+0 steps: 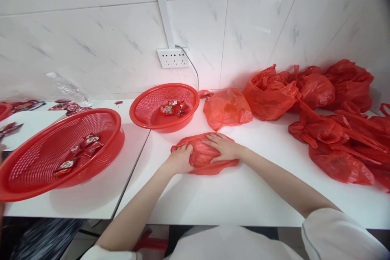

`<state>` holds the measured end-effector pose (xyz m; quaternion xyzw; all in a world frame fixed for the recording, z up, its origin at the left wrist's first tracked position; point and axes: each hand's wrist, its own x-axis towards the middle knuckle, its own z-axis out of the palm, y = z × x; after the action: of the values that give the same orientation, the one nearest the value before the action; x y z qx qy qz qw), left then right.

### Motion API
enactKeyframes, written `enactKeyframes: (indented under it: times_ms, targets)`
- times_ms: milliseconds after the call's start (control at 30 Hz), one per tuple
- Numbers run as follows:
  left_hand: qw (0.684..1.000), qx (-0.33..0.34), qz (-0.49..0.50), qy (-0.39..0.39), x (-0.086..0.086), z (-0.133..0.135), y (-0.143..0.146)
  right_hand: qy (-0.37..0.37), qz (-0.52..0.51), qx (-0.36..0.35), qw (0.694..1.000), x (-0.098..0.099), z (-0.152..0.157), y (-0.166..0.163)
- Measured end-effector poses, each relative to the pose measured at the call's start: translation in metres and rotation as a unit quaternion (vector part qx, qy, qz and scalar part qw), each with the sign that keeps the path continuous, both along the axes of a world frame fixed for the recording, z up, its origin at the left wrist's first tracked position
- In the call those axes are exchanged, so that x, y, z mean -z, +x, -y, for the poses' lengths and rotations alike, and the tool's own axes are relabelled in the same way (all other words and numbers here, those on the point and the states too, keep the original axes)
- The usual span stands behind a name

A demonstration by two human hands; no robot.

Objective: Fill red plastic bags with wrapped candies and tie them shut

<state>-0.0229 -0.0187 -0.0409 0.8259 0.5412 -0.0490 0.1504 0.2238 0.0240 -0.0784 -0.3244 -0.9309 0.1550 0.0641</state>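
Note:
A red plastic bag (201, 155) lies flattened on the white table (231, 195) in front of me. My right hand (224, 147) rests flat on top of it with fingers stretched out. My left hand (180, 158) presses on the bag's left edge, fingers curled over the plastic. Whether the bag holds anything cannot be seen.
Two red mesh baskets, one at the left (36, 170) and one near the wall (146, 107), hold a few wrapped candies (173, 108). A filled red bag (227, 107) sits behind; several more red bags (329, 122) pile at the right. A wall socket (172, 57) is above.

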Motion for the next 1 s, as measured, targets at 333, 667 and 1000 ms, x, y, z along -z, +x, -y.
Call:
enactKeyframes:
  times_ms: [333, 667, 1000]
  targets:
    - [0.773, -0.302, 0.554, 0.071, -0.015, -0.019, 0.012, 0.11, -0.063, -0.056, 0.99, -0.007, 0.03, -0.025]
    - [0.436, -0.41, 0.796, -0.083, -0.006, -0.067, -0.005, 0.231, -0.129, -0.05, 0.963, 0.014, 0.03, -0.026]
    - [0.478, -0.342, 0.799, -0.128, -0.002, -0.047, 0.004, 0.191, -0.351, 0.122, 0.908, -0.109, 0.015, -0.023]
